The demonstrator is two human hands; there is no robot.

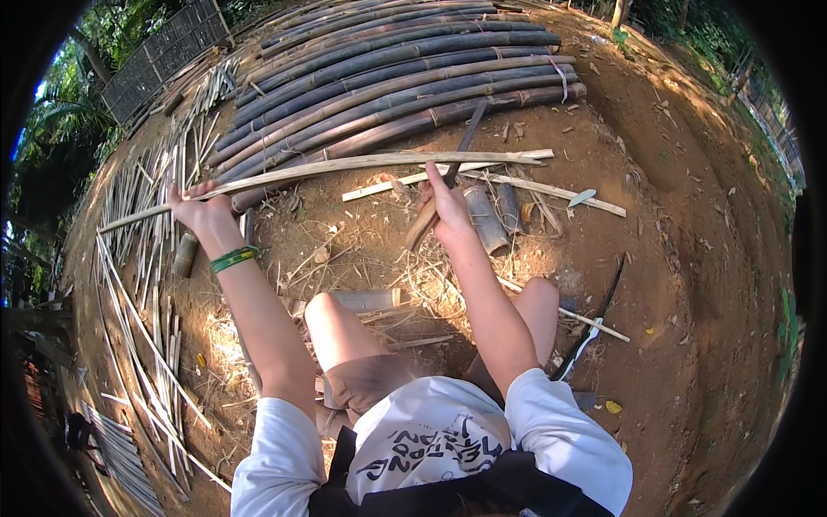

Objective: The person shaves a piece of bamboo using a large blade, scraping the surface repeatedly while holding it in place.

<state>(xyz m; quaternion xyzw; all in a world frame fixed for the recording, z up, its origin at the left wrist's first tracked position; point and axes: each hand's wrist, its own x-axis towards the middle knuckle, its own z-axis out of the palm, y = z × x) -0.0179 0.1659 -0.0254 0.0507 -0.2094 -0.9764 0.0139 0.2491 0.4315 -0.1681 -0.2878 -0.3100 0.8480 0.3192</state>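
A long pale bamboo strip [345, 164] runs crosswise in front of me, slightly bowed. Near its left end my left hand [207, 214] has its fingers around it. My right hand [448, 207] is wrapped round the wooden handle [420, 228] of a machete, whose dark blade [470, 133] points up and away, crossing the strip near its right end. The right thumb reaches up close to the strip. Beneath, shorter split bamboo pieces [560, 191] lie over bamboo sections [487, 220] on the ground.
Dark bamboo poles [396, 73] lie stacked at the far side. Many thin strips [155, 345] are strewn on the left. Shavings [431, 289] cover the soil between my knees. By my right knee lies a long dark, thin object [613, 289] beside a white piece [587, 340].
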